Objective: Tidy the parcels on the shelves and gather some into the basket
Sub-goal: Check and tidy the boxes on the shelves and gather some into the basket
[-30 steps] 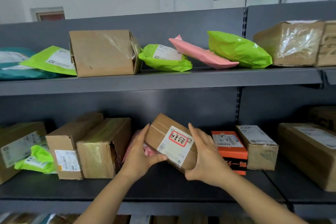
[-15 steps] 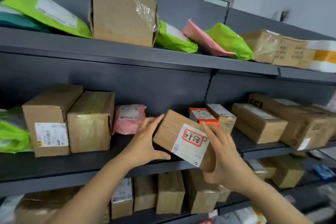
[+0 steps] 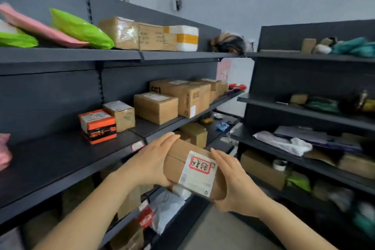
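Head view: the labelled parcel [image 3: 178, 160] is held clear of the middle shelf [image 3: 60, 160], over the aisle, its long axis slanting between both grips. Left grip [image 3: 150, 165] clasps its upper end, right grip [image 3: 233, 185] cups the lower; no basket shows.

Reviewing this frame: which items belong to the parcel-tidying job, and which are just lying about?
Job: brown labelled parcel held between left hand and right hand; orange box, green mailer on the shelves.
Lying about: white cloth, teal bundle on the side rack. No basket in view.
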`<move>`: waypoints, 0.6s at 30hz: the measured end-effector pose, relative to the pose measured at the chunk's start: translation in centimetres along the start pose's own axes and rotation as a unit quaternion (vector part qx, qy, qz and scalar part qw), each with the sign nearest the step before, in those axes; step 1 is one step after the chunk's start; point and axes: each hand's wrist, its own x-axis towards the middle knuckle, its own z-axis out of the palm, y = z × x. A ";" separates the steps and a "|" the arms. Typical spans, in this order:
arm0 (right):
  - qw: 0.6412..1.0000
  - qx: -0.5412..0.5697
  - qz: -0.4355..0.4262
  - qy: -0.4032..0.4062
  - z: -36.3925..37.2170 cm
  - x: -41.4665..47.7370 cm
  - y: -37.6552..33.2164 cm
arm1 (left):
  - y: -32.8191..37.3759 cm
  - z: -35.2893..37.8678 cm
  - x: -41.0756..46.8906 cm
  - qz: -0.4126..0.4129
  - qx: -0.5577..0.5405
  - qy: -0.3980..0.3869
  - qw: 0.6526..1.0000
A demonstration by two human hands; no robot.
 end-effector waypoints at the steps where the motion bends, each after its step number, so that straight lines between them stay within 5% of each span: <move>1: 1.000 0.001 0.026 0.006 -0.7 -2.1 2.0 | 2.5 1.4 1.3 0.014 -0.013 -0.006 1.000; 10: 0.973 -0.022 0.225 0.035 -8.1 -24.6 19.7 | 27.5 16.3 10.1 0.124 -0.083 -0.085 0.985; 18: 0.917 -0.057 0.366 0.146 -13.5 -38.5 27.6 | 43.6 24.6 14.9 0.182 -0.197 -0.121 0.956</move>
